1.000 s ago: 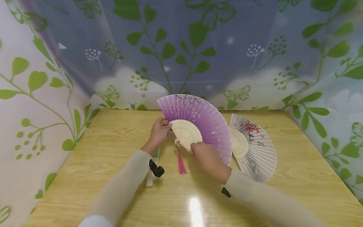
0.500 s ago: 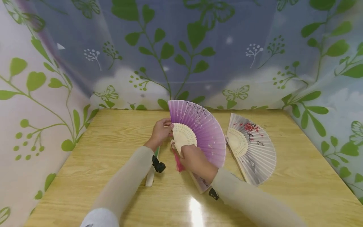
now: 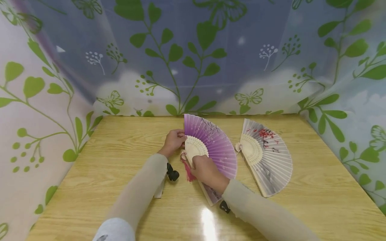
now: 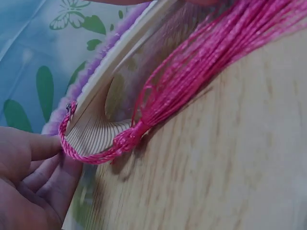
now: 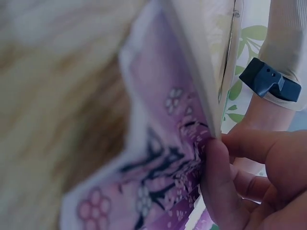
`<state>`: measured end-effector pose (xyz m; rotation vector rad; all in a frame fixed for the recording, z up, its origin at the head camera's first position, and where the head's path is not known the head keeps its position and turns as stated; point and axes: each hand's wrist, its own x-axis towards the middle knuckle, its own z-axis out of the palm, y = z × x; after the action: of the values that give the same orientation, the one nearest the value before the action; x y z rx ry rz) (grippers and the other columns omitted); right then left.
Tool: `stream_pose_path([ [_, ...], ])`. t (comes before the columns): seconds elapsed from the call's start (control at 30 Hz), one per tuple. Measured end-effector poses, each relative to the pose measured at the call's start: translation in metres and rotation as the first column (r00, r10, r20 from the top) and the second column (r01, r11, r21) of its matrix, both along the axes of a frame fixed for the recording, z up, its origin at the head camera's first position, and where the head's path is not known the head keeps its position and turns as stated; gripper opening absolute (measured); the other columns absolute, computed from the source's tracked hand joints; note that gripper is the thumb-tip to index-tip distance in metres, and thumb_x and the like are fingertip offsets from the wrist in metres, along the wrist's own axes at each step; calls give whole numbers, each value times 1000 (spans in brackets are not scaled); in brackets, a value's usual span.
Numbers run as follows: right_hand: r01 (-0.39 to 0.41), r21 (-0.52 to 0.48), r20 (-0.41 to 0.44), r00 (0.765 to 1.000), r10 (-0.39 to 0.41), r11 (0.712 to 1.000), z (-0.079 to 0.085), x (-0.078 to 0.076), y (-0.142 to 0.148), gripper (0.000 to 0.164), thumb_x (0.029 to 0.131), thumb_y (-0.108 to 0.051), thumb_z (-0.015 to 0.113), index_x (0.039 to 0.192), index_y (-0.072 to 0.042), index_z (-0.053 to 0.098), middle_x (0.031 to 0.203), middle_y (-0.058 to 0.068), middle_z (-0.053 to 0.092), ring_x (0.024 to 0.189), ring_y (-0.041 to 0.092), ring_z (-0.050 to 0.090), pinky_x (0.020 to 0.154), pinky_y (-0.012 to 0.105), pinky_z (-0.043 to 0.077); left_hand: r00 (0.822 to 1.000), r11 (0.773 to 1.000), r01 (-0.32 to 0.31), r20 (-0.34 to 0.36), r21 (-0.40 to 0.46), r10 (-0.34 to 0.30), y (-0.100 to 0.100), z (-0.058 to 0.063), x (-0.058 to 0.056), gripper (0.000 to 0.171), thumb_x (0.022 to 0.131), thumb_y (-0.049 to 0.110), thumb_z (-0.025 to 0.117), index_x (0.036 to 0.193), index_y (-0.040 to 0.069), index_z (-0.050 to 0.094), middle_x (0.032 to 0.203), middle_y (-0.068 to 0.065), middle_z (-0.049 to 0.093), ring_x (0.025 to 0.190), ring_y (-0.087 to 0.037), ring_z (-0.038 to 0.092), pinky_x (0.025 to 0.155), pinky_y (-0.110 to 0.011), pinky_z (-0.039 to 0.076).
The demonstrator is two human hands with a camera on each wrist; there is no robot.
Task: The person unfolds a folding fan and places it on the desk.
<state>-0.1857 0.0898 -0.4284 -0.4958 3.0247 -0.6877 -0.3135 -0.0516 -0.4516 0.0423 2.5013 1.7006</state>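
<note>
A purple folding fan (image 3: 217,144) with a blossom print and pale pierced ribs is spread at the middle of the table. My left hand (image 3: 175,142) pinches its left edge, close to the ribs. With thumb and fingers my right hand (image 3: 208,170) grips the outer stick on the near side, also seen as the right hand (image 5: 254,177) in the right wrist view. A pink tassel (image 4: 192,72) hangs on a looped cord from the fan's pivot. The left wrist view has my left hand (image 4: 33,177) at the fan's edge beside that cord.
To the right lies an open grey-white folding fan (image 3: 268,160) with red blossoms. Under the left forearm a pale stick-like thing (image 3: 159,189) shows partly. Leaf-printed cloth (image 3: 193,60) encloses the wooden table (image 3: 120,140) at the back and sides.
The purple fan has come down nearer me and its spread looks narrower. Its right side has drawn away from the grey-white fan, whose pivot now shows. Both hands keep their hold.
</note>
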Motion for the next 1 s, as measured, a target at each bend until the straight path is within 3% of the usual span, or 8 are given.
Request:
stream_pose_path([
  [0.2,8,-32,20,1000,-8,999,-1,0,-1,26,80,-10,72,65,-12,51,57,-3,50,52,14,45,45,25,40,1000,998,-17,9,-59,17,-3,-3,-1,34,91,4,62,124,-4,61,107,-20,67,59,-11,59,52,-19,55],
  [0.37,18,-28,12,1000,-17,999,-1,0,0,20,79,-11,73,73,-11,54,64,0,53,59,17,49,51,28,44,999,991,-22,-26,-129,18,-3,-1,3,34,89,5,61,121,-5,63,95,-14,69,59,-10,60,54,-20,55],
  [0.47,18,-16,19,1000,-18,1000,-1,0,0,21,80,-13,73,74,-12,54,64,0,53,59,17,49,52,29,44,998,977,-26,-64,-212,13,-2,2,6,33,87,5,61,118,-4,65,89,-12,70,60,-11,60,56,-22,54],
  [0.7,23,-13,40,999,-22,1000,0,2,0,19,82,-14,73,75,-11,56,65,-1,54,59,16,50,52,28,44,994,926,-46,-106,-375,6,0,3,7,25,85,7,65,109,1,71,93,-10,71,78,-20,66,72,-33,56],
  [1.0,50,-4,33,998,-50,999,0,2,2,19,83,-18,73,76,-13,57,64,-2,54,57,15,50,49,27,42,994,926,-31,-107,-377,-11,1,3,6,20,87,8,65,106,1,69,98,-12,69,88,-25,64,77,-36,56],
])
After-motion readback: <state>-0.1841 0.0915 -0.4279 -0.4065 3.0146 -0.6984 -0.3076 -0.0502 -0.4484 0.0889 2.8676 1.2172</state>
